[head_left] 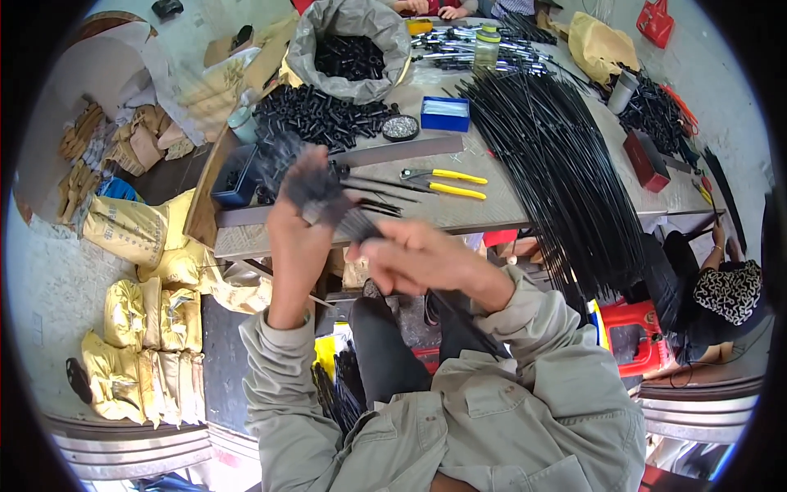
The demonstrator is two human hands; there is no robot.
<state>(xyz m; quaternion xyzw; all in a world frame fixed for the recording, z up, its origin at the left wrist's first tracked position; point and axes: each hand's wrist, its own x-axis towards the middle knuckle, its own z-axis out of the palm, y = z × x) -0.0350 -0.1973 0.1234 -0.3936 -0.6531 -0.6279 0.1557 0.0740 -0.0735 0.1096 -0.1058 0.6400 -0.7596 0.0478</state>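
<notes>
Both my hands are over the near edge of the table, on a dark bundle (324, 197) that is smeared by motion. It looks like several thin black pieces gathered together, but I cannot make out their exact kind. My left hand (293, 217) is upright with its fingers closed round the upper part. At the lower right end, my right hand (422, 258) grips the bundle between thumb and fingers. Just beyond them, a few thin black rods (385, 187) lie on the table beside yellow-handled pliers (459, 175).
Left of centre lie a heap of short black tubes (328, 115) and a grey sack (305, 45). Near them are a dish of small silver bits (400, 127) and a blue box (445, 123). Long black rods (541, 148) overhang the table's right edge. Another person (725, 287) sits at right.
</notes>
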